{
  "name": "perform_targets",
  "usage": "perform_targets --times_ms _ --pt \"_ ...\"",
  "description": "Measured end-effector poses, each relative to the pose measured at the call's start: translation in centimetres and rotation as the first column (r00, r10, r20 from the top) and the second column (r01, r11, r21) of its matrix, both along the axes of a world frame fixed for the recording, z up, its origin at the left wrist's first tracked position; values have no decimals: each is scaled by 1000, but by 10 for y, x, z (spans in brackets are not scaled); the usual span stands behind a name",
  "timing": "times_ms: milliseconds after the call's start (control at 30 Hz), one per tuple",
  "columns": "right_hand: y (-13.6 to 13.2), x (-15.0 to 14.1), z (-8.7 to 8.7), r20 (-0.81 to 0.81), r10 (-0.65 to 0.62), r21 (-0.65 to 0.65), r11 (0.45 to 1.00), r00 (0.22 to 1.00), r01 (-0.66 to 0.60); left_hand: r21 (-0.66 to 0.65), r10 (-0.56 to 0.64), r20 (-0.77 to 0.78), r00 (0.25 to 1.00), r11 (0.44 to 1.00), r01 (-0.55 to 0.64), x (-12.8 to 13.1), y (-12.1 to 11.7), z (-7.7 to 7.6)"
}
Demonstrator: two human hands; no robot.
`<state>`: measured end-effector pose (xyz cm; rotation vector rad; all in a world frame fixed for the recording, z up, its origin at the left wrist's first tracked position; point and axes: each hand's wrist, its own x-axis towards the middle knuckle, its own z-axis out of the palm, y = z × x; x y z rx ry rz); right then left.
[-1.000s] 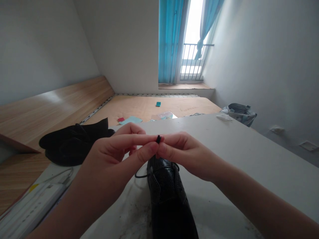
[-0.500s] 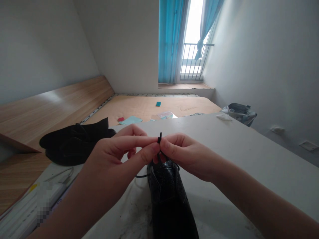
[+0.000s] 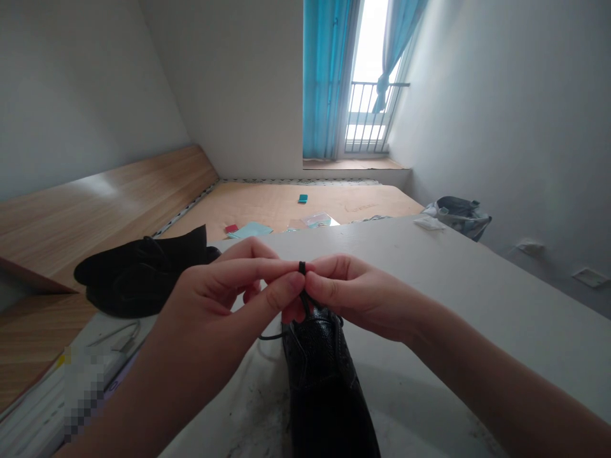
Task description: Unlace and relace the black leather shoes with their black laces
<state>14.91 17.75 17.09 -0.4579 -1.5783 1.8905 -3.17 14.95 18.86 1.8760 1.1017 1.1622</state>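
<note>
A black leather shoe [image 3: 321, 356] lies on the white tabletop with its toe towards me. Above its far end, my left hand [image 3: 238, 289] and my right hand [image 3: 351, 286] meet, thumb and forefinger of each pinched on a black shoelace [image 3: 302, 267]. Two strands of the lace run down from the fingertips to the shoe, and a loop of lace sticks out on the shoe's left side. The shoe's opening is mostly hidden behind my hands.
More black shoes [image 3: 143, 270] lie at the left edge of the white table [image 3: 405, 273]. White boxes or papers [image 3: 86, 388] sit at the lower left, partly pixelated. A grey-blue bag [image 3: 461, 216] stands beyond the table on the right, near a small white packet [image 3: 429, 222].
The short lace end that stood up between the fingertips half a second ago is now lower, showing as a small fold. My hands stay almost in place, still pinching.
</note>
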Motion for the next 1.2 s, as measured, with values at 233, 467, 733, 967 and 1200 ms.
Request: perform_targets --times_ms 233,467,733,967,1200 --pt "1 -1 -3 25 -8 -3 1000 1000 8 5 9 -51 999 1000 -9 -2 0 1" --pt "-6 -1 7 104 74 201 975 992 -93 69 30 8 1000 997 -30 -1 -2 -3" --pt "-6 30 38 305 -891 951 262 337 -166 13 105 -164 981 994 -104 -2 -2 -7" --pt "12 67 45 743 -668 660 720 40 -215 -222 -221 -498 839 967 123 -4 8 -26" --pt "12 67 46 521 303 162 883 798 -440 -280 -323 -667 671 944 176 3 10 -43"
